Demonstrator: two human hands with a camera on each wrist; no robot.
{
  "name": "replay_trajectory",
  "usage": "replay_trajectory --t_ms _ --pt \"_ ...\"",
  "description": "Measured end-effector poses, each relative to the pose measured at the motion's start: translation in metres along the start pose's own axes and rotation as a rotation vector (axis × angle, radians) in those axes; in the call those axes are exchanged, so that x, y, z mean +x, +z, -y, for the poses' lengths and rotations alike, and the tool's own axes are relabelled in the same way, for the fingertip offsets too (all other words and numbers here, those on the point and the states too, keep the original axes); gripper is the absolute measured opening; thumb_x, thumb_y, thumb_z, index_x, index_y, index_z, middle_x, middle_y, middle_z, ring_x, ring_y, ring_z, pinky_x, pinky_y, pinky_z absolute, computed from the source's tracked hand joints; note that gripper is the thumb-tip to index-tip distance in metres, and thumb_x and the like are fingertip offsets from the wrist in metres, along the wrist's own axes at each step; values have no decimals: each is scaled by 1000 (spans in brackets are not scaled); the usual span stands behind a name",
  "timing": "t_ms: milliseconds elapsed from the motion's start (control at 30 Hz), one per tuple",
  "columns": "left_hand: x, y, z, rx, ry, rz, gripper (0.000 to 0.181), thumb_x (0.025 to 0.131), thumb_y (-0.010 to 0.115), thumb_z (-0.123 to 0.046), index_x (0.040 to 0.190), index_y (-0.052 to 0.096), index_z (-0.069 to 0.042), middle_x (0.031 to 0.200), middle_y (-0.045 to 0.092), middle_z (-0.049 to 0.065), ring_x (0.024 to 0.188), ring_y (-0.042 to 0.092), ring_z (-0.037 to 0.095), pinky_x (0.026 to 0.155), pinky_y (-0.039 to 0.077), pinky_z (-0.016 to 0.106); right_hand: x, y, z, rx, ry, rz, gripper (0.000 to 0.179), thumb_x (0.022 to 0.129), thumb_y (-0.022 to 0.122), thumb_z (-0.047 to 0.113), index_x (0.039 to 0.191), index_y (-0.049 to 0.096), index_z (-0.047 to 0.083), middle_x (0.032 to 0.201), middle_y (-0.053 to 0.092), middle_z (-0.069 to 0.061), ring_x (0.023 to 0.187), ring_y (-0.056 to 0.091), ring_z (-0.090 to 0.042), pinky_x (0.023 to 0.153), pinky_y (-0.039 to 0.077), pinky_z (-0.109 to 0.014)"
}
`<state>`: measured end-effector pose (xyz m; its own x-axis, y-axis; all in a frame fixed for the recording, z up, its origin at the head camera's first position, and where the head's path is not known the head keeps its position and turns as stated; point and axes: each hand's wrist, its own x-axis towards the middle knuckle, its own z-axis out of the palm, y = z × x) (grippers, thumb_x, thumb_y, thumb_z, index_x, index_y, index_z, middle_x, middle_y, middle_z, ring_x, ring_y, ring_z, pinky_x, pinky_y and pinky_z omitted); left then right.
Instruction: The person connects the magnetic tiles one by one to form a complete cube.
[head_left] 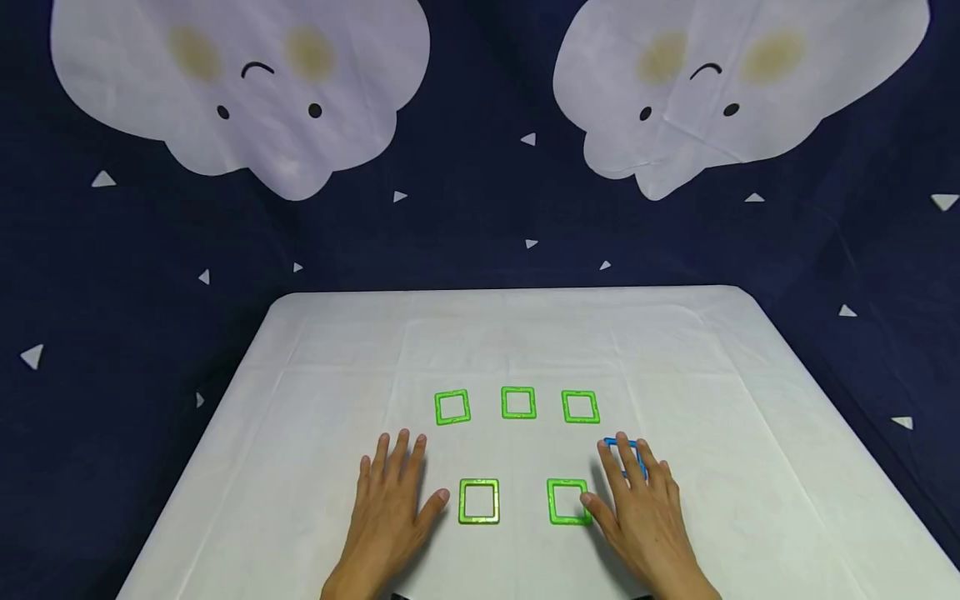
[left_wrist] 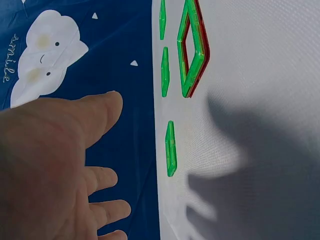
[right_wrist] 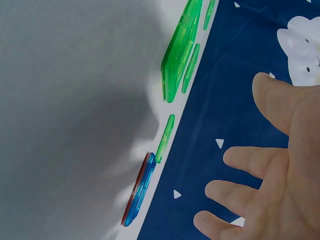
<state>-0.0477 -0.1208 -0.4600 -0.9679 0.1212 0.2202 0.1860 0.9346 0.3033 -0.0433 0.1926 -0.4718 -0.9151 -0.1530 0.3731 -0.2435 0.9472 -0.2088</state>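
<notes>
Although its outline is a plain square in the head view, the green-and-red frame (head_left: 479,520) shows 2 layers in the left wrist view: green above, red below. It rests flat on the white table (head_left: 337,375).

The left hand (head_left: 386,517) is positioned to the left of this frame, with the thumb nearest to it. The right hand (head_left: 645,517) is positioned well to the right of it. The 2 hands are apart from each other, raised above the table, fingers extended and spread, gripping nothing.

The near green frame (head_left: 568,520) lies to the right of the green-and-red frame; in the head view, the right thumb overlaps it. The blue frame (right_wrist: 143,189), backed by a red layer, lies farther right and somewhat beyond, partly covered by the right fingers in the head view.

Beyond the green-and-red frame, 3 green frames form a row: the far left frame (head_left: 454,421) slightly to its left, the far middle frame (head_left: 519,415) slightly to its right, the far right frame (head_left: 582,420) farther right.
</notes>
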Motion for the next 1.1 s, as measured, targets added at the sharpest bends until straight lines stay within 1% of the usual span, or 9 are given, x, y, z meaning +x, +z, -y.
replay_trajectory --t_ms 367,533,600,767,833,1100 --pt "5 1 -3 -20 40 16 70 85 61 -45 142 41 -9 149 37 18 142 22 40 111 17 58 6 -1 2 -2 -15 24 74 79 70 42 140 45 8 145 42 -20 135 31 -41 103 25 -60" --pt "6 5 -3 -31 81 17 70 84 63 -45 141 43 -10 147 40 15 141 27 39 110 21 57 8 -1 3 -18 -24 50 75 76 73 42 137 48 8 144 43 -19 132 35 -43 102 26 -60" --pt "5 6 -3 -36 96 27 71 83 64 -46 141 43 -10 146 42 14 140 28 39 110 23 57 8 0 3 -30 -28 62 75 75 74 43 137 49 7 144 43 -19 132 36 -43 102 28 -60" --pt "3 10 -3 -41 127 36 72 81 64 -49 140 45 -11 144 44 14 139 31 38 109 25 56 5 1 3 -35 -32 90 77 73 75 45 135 50 7 144 43 -20 132 36 -44 102 28 -61" --pt "2 12 -3 -38 137 33 72 81 65 -49 139 45 -11 144 44 14 138 32 38 109 26 56 4 2 3 -28 -39 87 77 72 76 45 134 51 7 143 43 -20 131 36 -44 101 28 -60" --pt "0 18 -3 -43 168 16 71 78 67 -50 135 50 -12 142 46 13 137 34 39 108 27 57 1 5 0 -33 -92 30 79 67 79 47 130 54 6 140 48 -21 127 41 -44 97 32 -59"
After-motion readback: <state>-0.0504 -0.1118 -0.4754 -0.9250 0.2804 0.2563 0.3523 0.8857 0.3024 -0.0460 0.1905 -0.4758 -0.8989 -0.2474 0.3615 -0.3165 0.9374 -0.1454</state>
